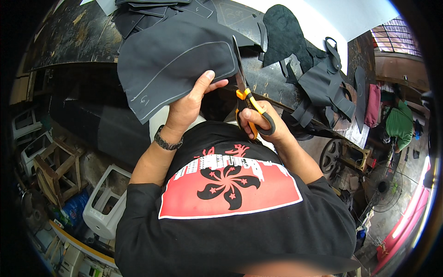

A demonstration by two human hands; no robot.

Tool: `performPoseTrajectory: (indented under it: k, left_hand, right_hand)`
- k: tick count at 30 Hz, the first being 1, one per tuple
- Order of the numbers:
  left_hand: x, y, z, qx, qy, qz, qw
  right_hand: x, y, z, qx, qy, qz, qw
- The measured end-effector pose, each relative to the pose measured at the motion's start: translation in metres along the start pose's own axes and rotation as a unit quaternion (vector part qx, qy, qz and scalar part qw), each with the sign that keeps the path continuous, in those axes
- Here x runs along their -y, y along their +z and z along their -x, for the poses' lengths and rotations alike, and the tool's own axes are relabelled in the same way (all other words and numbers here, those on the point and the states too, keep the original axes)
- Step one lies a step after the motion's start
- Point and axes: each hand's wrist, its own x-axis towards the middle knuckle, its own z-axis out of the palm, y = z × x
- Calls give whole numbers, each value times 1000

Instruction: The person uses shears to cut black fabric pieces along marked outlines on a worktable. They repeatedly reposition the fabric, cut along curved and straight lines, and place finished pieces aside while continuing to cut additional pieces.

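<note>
My left hand [191,99] grips a dark grey sheet of leather-like material [170,62] by its lower right edge, thumb on top. A pale line traces a long rounded shape on the sheet, with a mark near its lower left. In my right hand [265,122] are scissors [251,108] with yellow and black handles, my fingers through the loops. Their blades point up and away, along the sheet's right edge beside the traced outline. Whether the blades touch the material is hard to tell.
More dark cut pieces [157,9] are stacked at the table's back left. Scraps [325,85] and a black rounded piece [281,34] lie on the right of the dark table [74,41]. A white plastic stool [104,203] stands left, a fan [383,187] right. Beyond is a person in green [400,122].
</note>
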Motion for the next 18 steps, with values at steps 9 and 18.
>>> performPoseTrajectory:
  k: [9, 18]
  left_hand:
    - [3, -3, 7, 18, -17, 21, 999]
    - [-3, -11, 7, 34, -56, 70, 995]
  right_hand:
    - [-3, 1, -8, -12, -26, -30, 999]
    - [-3, -3, -6, 5, -20, 18, 1000]
